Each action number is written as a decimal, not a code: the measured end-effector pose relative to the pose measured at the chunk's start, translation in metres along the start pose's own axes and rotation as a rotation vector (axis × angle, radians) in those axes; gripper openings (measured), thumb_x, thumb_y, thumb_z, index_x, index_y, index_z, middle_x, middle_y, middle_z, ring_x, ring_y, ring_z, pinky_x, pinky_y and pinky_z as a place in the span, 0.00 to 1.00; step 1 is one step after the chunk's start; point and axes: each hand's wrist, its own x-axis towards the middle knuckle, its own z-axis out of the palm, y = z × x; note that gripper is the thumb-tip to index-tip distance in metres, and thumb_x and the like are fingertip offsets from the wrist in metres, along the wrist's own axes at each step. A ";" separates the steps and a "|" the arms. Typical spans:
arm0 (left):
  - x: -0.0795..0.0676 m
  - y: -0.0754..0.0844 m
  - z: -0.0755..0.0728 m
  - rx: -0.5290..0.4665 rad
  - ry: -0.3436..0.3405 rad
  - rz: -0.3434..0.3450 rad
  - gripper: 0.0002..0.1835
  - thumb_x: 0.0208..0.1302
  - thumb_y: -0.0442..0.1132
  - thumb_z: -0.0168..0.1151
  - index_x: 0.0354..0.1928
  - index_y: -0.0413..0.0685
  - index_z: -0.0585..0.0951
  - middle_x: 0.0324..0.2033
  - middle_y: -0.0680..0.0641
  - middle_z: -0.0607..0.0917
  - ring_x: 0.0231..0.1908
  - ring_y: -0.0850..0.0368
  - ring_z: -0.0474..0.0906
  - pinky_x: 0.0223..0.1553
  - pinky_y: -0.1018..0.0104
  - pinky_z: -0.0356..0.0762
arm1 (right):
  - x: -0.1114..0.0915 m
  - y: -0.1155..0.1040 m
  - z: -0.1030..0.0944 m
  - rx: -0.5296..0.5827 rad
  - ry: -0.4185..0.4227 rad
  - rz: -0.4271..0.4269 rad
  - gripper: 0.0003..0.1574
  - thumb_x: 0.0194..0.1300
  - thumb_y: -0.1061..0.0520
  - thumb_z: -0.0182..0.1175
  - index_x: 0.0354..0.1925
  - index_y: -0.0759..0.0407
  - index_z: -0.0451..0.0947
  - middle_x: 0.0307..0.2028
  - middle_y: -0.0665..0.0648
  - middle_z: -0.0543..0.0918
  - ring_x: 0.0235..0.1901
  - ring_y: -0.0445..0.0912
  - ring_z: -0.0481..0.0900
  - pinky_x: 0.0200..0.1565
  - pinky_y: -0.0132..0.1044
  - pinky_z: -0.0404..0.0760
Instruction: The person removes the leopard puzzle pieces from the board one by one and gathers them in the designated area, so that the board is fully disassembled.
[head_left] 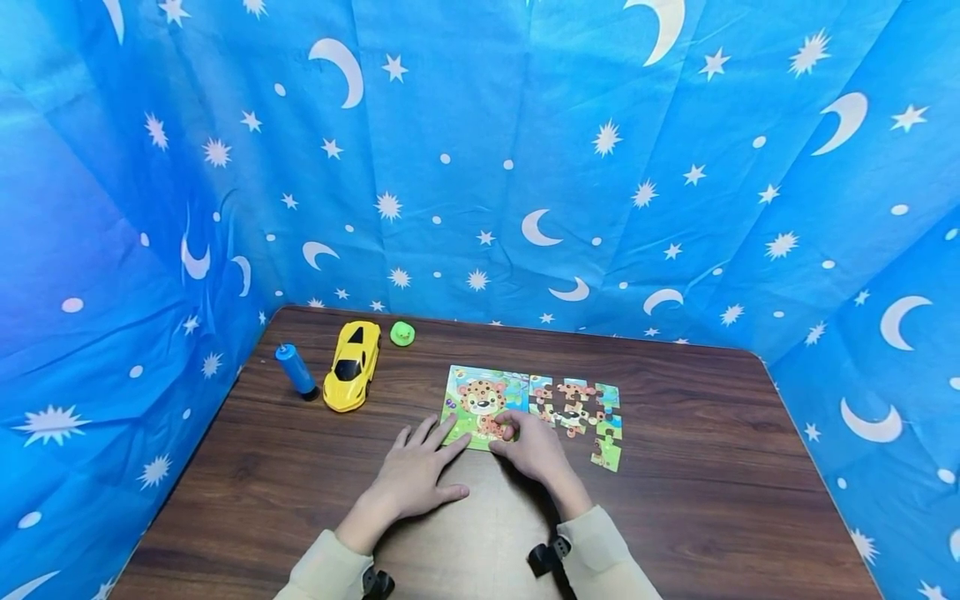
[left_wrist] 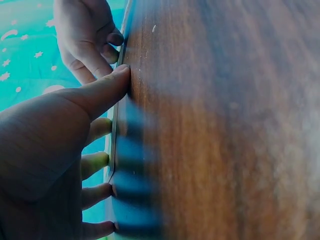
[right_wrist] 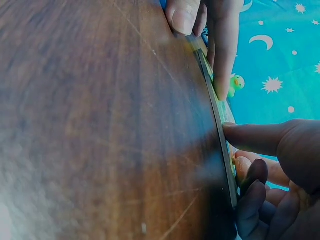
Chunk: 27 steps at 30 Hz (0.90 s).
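A jigsaw puzzle board (head_left: 482, 398) with a spotted leopard cub lies flat on the table. My left hand (head_left: 412, 475) is spread out, its fingertips resting on the board's near left part. At the near right part, my right hand (head_left: 536, 446) has its fingers curled over the board and its thumb at the near edge. In the right wrist view the thumb (right_wrist: 255, 139) touches the rim of the board (right_wrist: 220, 122). Whether a single piece sits between these fingertips is hidden. Right of the board lie several loose puzzle pieces (head_left: 607, 425), partly joined.
On the left of the brown table (head_left: 690, 483) are a blue cylinder (head_left: 295, 368), a yellow toy car (head_left: 351, 367) and a green rubber duck (head_left: 402, 333). A blue curtain (head_left: 465, 192) with moons and stars surrounds the table's back and sides.
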 end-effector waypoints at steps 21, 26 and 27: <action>-0.002 -0.008 -0.004 -0.011 -0.013 0.020 0.42 0.68 0.71 0.59 0.80 0.64 0.66 0.81 0.50 0.55 0.78 0.42 0.52 0.70 0.32 0.56 | -0.004 0.003 0.000 0.038 0.046 -0.046 0.17 0.65 0.54 0.73 0.52 0.47 0.83 0.39 0.47 0.84 0.30 0.42 0.76 0.36 0.43 0.75; -0.002 -0.008 -0.003 -0.010 -0.020 0.018 0.42 0.68 0.71 0.58 0.80 0.65 0.65 0.82 0.50 0.55 0.78 0.42 0.52 0.71 0.32 0.56 | -0.003 0.005 0.000 0.064 0.061 -0.065 0.11 0.72 0.57 0.65 0.51 0.47 0.83 0.37 0.45 0.84 0.28 0.41 0.76 0.35 0.42 0.75; -0.002 -0.008 -0.003 -0.010 -0.020 0.018 0.42 0.68 0.71 0.58 0.80 0.65 0.65 0.82 0.50 0.55 0.78 0.42 0.52 0.71 0.32 0.56 | -0.003 0.005 -0.001 0.070 0.063 -0.067 0.10 0.73 0.57 0.64 0.50 0.47 0.83 0.37 0.45 0.85 0.27 0.41 0.76 0.35 0.42 0.75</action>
